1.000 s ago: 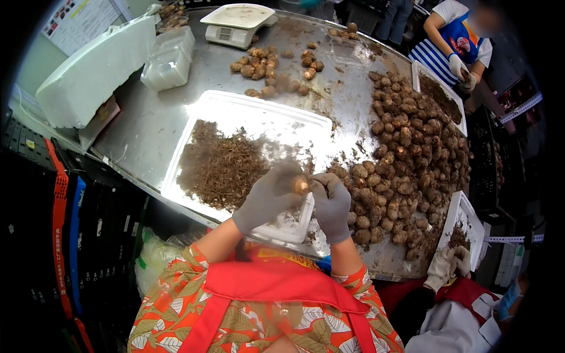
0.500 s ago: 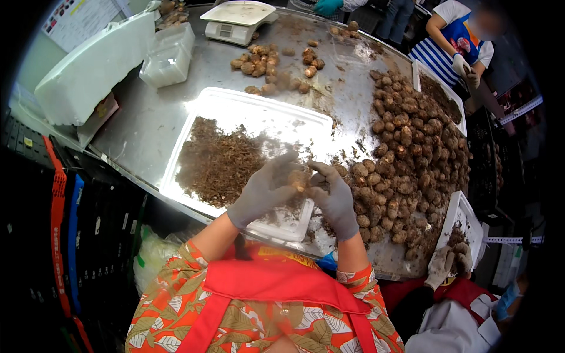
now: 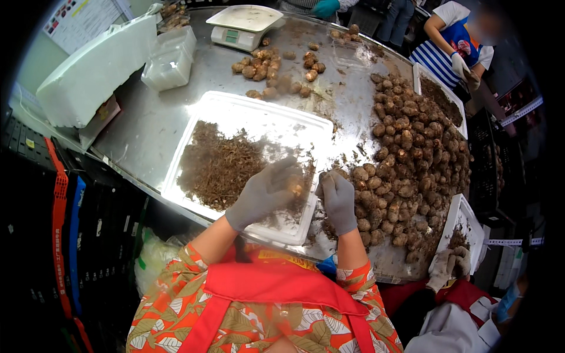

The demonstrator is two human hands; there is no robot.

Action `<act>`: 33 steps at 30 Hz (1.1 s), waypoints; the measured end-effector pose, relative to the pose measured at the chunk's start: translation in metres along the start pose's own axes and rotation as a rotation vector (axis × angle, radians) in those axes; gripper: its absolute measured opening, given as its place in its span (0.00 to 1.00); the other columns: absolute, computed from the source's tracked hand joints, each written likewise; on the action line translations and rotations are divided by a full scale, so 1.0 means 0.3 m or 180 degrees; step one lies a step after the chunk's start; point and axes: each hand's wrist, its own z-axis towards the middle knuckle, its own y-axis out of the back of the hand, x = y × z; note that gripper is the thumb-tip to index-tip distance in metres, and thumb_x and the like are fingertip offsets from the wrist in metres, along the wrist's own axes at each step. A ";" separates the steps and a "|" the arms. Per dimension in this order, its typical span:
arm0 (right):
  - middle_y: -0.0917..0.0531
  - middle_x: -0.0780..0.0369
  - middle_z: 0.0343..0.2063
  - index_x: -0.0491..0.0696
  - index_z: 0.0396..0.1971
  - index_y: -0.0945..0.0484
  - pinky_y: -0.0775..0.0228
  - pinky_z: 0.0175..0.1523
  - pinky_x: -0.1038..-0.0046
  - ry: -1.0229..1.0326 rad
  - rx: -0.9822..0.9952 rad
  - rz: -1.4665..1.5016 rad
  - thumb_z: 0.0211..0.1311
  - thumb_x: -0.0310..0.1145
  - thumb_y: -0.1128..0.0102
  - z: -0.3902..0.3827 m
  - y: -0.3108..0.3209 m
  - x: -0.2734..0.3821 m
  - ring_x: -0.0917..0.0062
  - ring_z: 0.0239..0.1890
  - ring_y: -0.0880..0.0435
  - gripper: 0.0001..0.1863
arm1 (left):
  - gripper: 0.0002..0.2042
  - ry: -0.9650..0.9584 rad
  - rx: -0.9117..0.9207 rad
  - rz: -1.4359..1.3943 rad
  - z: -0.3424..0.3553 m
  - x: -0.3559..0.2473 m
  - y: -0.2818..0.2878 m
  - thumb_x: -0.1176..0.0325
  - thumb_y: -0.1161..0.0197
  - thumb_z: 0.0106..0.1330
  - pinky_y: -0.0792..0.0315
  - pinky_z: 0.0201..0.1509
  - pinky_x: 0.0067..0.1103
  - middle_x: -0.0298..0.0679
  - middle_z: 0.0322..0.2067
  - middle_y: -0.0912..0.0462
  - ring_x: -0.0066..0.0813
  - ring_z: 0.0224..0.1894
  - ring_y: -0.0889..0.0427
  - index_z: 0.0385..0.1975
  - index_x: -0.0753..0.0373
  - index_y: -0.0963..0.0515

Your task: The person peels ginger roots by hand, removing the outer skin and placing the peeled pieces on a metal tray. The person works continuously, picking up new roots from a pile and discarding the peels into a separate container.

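Observation:
My left hand [image 3: 265, 194], in a grey glove, is curled round a small taro [image 3: 296, 187] with a pale patch on it. It is over the right part of a white foam tray [image 3: 321, 126]. Dark brown fibrous peelings [image 3: 220, 165] are heaped in the tray's left half. My right hand [image 3: 339, 203], gloved in grey too, is just past the tray's right rim beside a big pile of brown taros [image 3: 412, 153]. Its fingers are curled in, and whatever they hold is hidden.
A white scale [image 3: 244, 26] stands at the back, with a loose group of taros [image 3: 259, 67] before it. Clear plastic boxes [image 3: 170, 62] are at the back left. Co-workers' gloved hands [image 3: 450, 265] are at the right, by a smaller white tray [image 3: 465, 223]. Dark crates [image 3: 100, 223] stand at left.
My hands were close together around the taro. Now they are apart: the right has drawn away to the right and curled its fingers, while the left keeps the taro.

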 end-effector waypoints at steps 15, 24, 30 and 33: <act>0.19 0.60 0.26 0.41 0.30 0.20 0.29 0.36 0.76 0.0010 -0.0145 0.0144 0.65 0.29 0.41 0.006 -0.006 0.029 0.79 0.29 0.21 0.07 | 0.35 0.0052 0.0119 -0.0342 -0.009 -0.029 -0.005 0.75 0.36 0.63 0.32 0.65 0.24 0.41 0.59 0.27 0.27 0.61 0.27 0.70 0.70 0.44; 0.17 0.62 0.25 0.42 0.31 0.17 0.28 0.34 0.77 0.0731 -0.0122 0.0458 0.68 0.32 0.42 0.022 -0.054 0.088 0.81 0.27 0.21 0.10 | 0.37 0.0196 0.0225 -0.0130 -0.011 -0.041 -0.013 0.71 0.33 0.58 0.34 0.66 0.24 0.44 0.59 0.28 0.28 0.61 0.29 0.68 0.71 0.40; 0.21 0.63 0.23 0.40 0.30 0.21 0.32 0.33 0.77 0.0097 -0.0025 0.0775 0.67 0.29 0.43 0.030 0.003 -0.016 0.83 0.26 0.27 0.08 | 0.35 0.0114 0.0030 -0.0115 -0.009 -0.043 -0.010 0.69 0.33 0.59 0.34 0.67 0.25 0.45 0.60 0.28 0.29 0.61 0.28 0.67 0.71 0.37; 0.17 0.64 0.26 0.43 0.33 0.17 0.27 0.36 0.78 0.0041 0.0492 0.1071 0.64 0.31 0.39 -0.011 -0.010 0.122 0.83 0.29 0.21 0.07 | 0.34 0.0218 0.0028 -0.0219 0.000 -0.042 -0.009 0.68 0.32 0.59 0.34 0.67 0.25 0.45 0.60 0.29 0.30 0.61 0.28 0.66 0.71 0.36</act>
